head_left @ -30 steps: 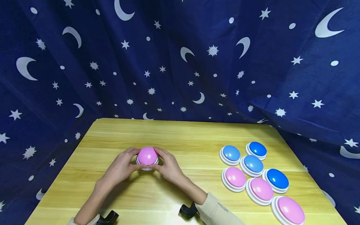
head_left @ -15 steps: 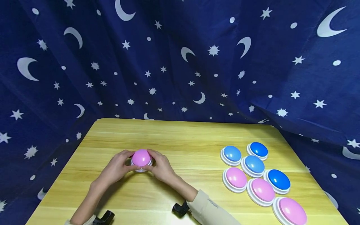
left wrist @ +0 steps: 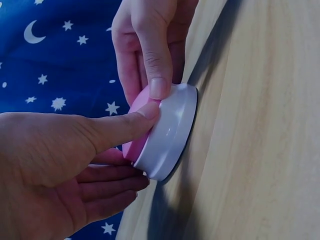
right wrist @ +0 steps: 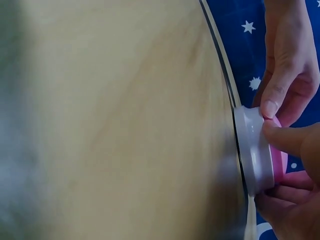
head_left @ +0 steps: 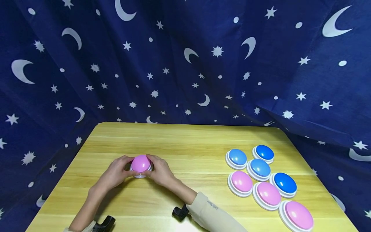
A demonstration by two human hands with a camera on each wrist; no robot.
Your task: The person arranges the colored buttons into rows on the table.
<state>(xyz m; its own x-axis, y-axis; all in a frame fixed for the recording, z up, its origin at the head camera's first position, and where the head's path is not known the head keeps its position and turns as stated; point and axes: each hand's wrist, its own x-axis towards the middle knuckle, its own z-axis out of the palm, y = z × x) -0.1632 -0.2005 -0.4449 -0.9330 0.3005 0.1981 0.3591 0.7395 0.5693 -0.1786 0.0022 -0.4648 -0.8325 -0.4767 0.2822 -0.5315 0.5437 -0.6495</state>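
Note:
A pink dome push button (head_left: 141, 163) with a white round base is held between my two hands on the left half of the table. My left hand (head_left: 115, 172) grips it from the left, my right hand (head_left: 160, 171) from the right. Both thumbs meet on the near side, at the seam of pink dome and white base (left wrist: 170, 132), as the left wrist view shows. The other fingers curl round the far side, partly hidden. In the right wrist view the base's underside sits right at the tabletop (right wrist: 150, 120).
On the table's right side lie three more pink buttons (head_left: 242, 182) and several blue ones (head_left: 260, 168), light and dark, grouped closely. A dark blue curtain (head_left: 174, 58) with moons and stars hangs behind the table. Black wrist devices (head_left: 180, 213) show below the forearms.
Both hands have shifted the pink button leftward and slightly nearer across the table, keeping the same grip. The grouped buttons on the right keep their places.

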